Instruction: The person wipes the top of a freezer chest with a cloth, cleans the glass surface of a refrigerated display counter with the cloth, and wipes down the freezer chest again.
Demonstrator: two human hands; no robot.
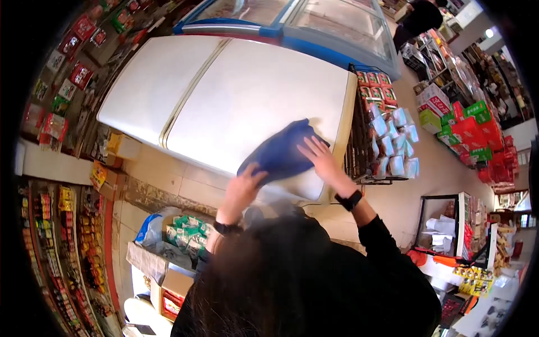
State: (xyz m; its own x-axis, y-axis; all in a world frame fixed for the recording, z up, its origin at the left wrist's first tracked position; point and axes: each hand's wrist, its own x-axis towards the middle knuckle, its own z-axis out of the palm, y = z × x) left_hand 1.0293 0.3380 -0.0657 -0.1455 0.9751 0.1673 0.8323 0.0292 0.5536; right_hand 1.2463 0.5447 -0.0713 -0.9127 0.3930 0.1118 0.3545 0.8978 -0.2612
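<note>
A dark blue cloth, bunched and folded, lies on the white lid of a chest freezer, near its front right corner. My left hand is at the cloth's left end, its fingers closed on the edge there, slightly blurred. Over the right part of the cloth rests my right hand, palm down with fingers stretched out and apart. Both wrists wear dark bands. The underside of the cloth is hidden.
Beyond the lid stands a blue-framed glass-top freezer. A wire rack with hanging packets adjoins the right side. Lower left, a box holds green packets. Snack shelves line the left. Another person is at the far right.
</note>
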